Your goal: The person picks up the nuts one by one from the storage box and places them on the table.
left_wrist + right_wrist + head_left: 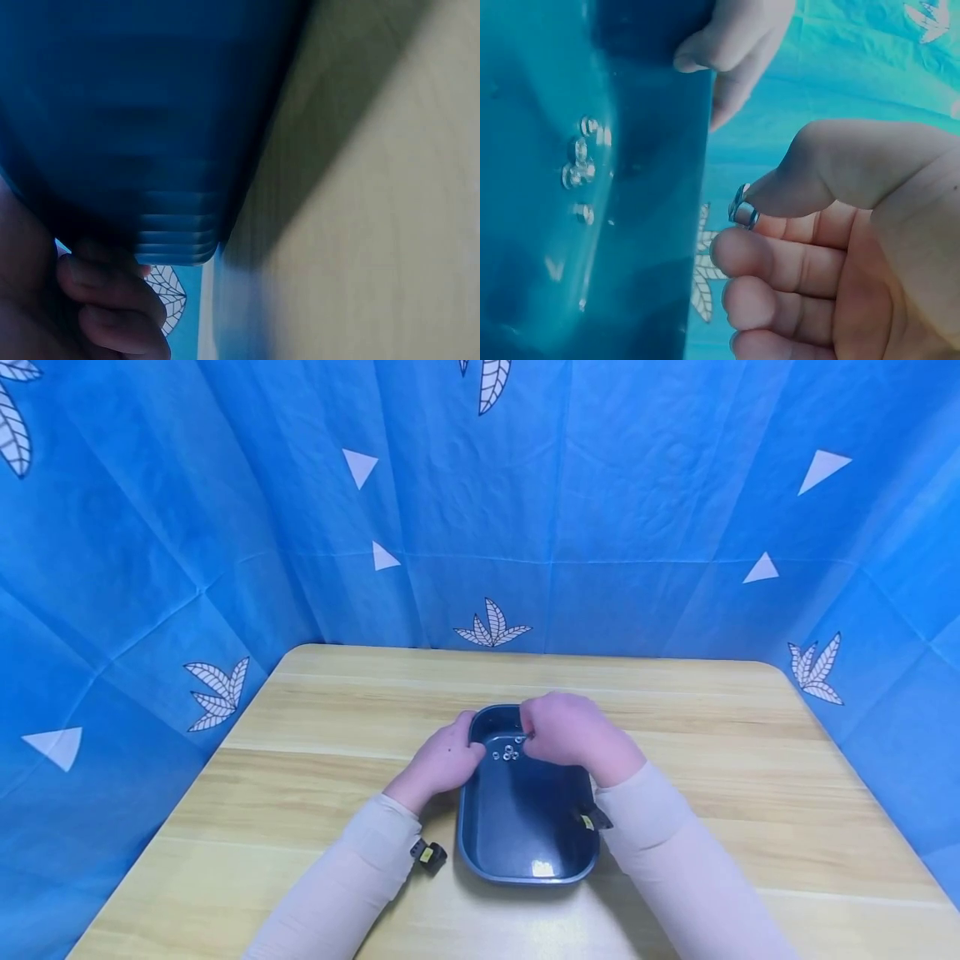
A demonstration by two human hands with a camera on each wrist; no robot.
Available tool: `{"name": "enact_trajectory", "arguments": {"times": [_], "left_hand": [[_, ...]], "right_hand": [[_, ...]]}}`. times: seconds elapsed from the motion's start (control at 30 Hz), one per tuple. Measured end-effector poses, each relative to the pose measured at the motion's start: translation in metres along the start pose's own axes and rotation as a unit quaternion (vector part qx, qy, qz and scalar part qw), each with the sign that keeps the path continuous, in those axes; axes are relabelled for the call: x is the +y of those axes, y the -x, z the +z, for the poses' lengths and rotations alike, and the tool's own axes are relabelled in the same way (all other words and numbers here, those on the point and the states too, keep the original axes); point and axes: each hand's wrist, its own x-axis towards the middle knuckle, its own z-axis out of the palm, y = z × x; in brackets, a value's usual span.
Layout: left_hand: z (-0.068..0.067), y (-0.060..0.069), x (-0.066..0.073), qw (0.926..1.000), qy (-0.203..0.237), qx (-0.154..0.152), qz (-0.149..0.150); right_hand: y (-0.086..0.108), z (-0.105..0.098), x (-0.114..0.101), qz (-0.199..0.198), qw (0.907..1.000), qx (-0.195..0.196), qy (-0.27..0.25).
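Observation:
A deep dark blue tray (525,827) stands on the table in front of me. My left hand (448,752) grips its far left rim, thumb over the edge and fingers outside against the wall (176,225). Several small silver nuts (510,755) lie loose on the tray's floor near its far end. Above that end, my right hand (573,731) pinches a small shiny metal nut (744,214) between thumb and index finger. It may be two pieces together. In the right wrist view the other fingers are loosely curled, and several nuts (577,174) show in the tray.
The wooden table (360,718) spreads to both sides of the tray. A blue curtain (622,510) with white leaves and triangles hangs behind and beside it. Black wrist cameras hang under both sleeves; the left one (430,856) is beside the tray's left wall.

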Motion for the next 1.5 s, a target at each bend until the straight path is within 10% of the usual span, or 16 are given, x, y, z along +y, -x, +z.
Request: {"name": "enact_trajectory", "arguments": {"times": [0.57,1.5], "left_hand": [[0.002,0.000,-0.001,1.0000,0.000,0.003,-0.005],[0.000,0.001,0.002,1.0000,0.004,-0.002,0.003]], "right_hand": [[0.017,-0.010,0.022,0.023,0.9997,0.007,-0.009],[0.041,0.014,0.116,0.065,0.9968,-0.036,-0.029]]}}
